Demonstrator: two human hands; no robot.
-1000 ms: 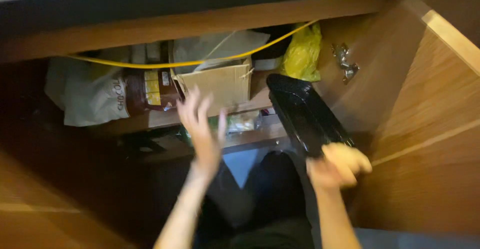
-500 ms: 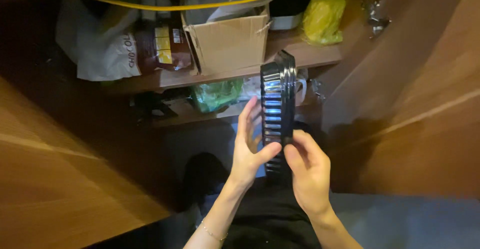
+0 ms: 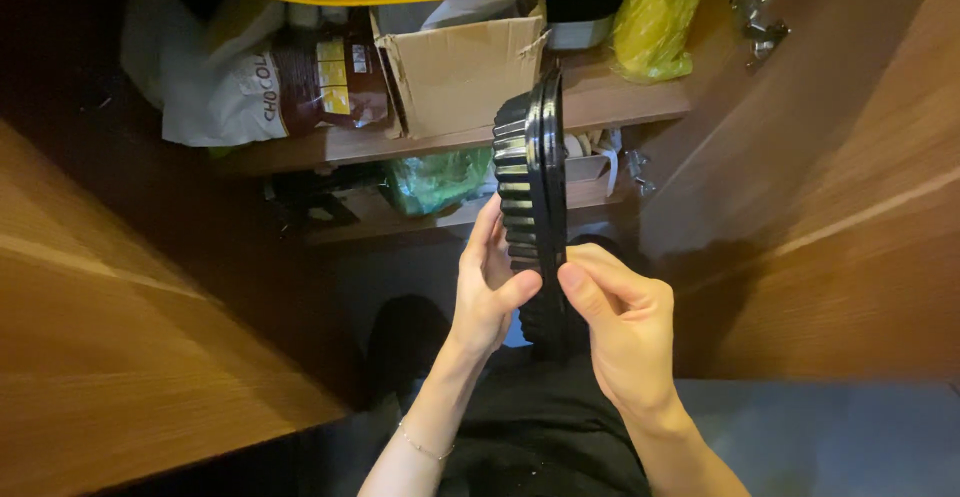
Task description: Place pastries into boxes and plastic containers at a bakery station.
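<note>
Shelves [image 3: 640,107] made of brown wood are filling the top of the frame, and wooden walls are standing at the left and right sides. On the top shelf a cardboard box [image 3: 455,72] is sitting in the middle, a white bag [image 3: 215,97] is lying at its left and a yellow bag [image 3: 655,17] at its right. A green bag [image 3: 440,179] is resting lower down.

In the middle of the frame, a black plastic tray [image 3: 530,187] is standing on its edge. It is thin, with ribbed sides, so it is probably light and a bit bendy. The shiny plastic could be slippery, so the ribs and the rim look like the best places to grab.

The left hand [image 3: 490,292] is pressing its open fingers and thumb against the ribbed side. The right hand [image 3: 620,327] is pinching the tray's lower rim with thumb and curled fingers.
</note>
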